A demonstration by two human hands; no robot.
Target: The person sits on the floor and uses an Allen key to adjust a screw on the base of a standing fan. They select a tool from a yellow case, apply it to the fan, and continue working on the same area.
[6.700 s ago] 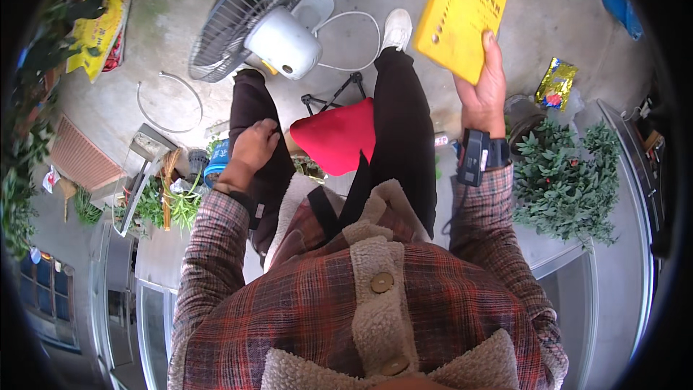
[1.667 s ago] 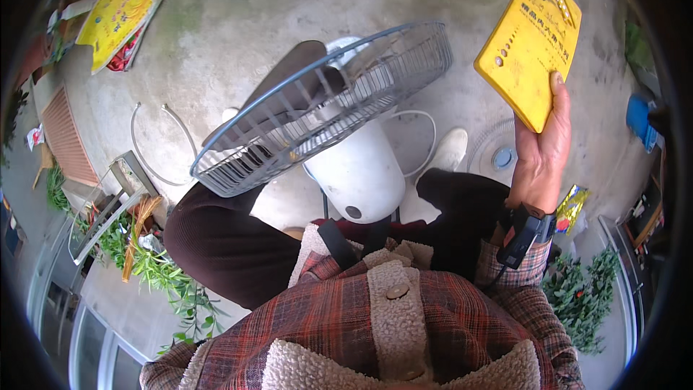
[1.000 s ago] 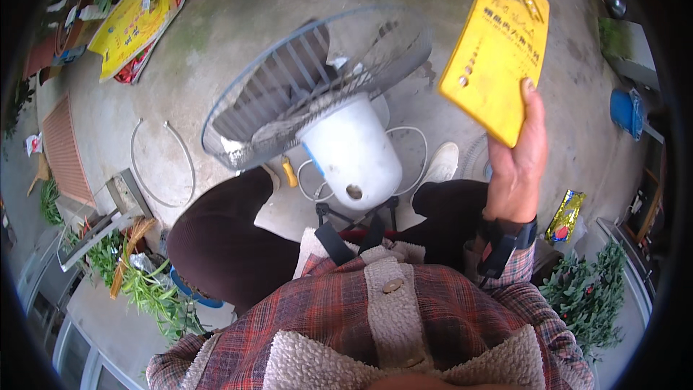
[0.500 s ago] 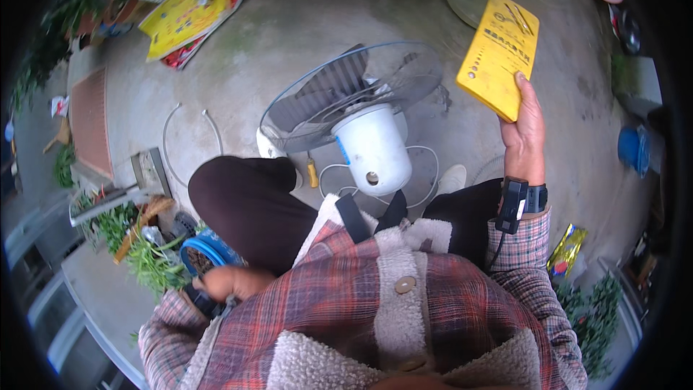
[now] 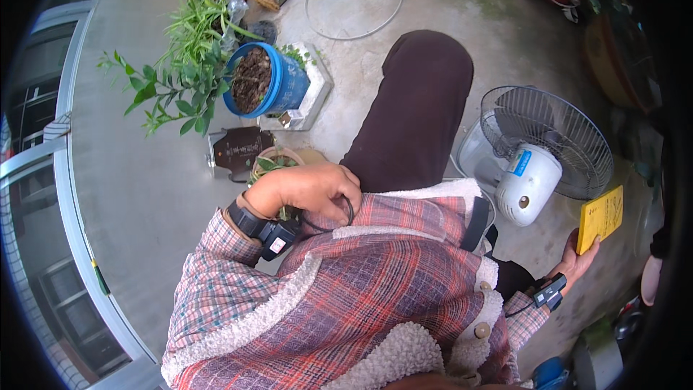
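My right hand [image 5: 575, 263] is closed on the lower end of a flat yellow box [image 5: 602, 218] with dark printing, held out at the right. Just beyond it stands an electric fan [image 5: 533, 186] with a white motor housing, a round wire guard and dark blades. My left hand [image 5: 317, 189] is at the edge of my plaid jacket [image 5: 382, 274], fingers curled in. A thin black cord [image 5: 351, 211] loops out of those fingers toward the device on my left wrist; the fingertips are partly hidden.
A blue bucket of soil [image 5: 278, 81] stands on the left among green plants [image 5: 184, 105], above a dark box [image 5: 242, 150]. A bent pale hose [image 5: 310, 11] lies on the concrete floor. A metal-framed window [image 5: 65, 173] runs along the far left.
The view has swung left, so the fan and yellow box appear farther right and lower. My left hand, partly hidden before, now shows at the jacket's edge. The right hand still holds the box.
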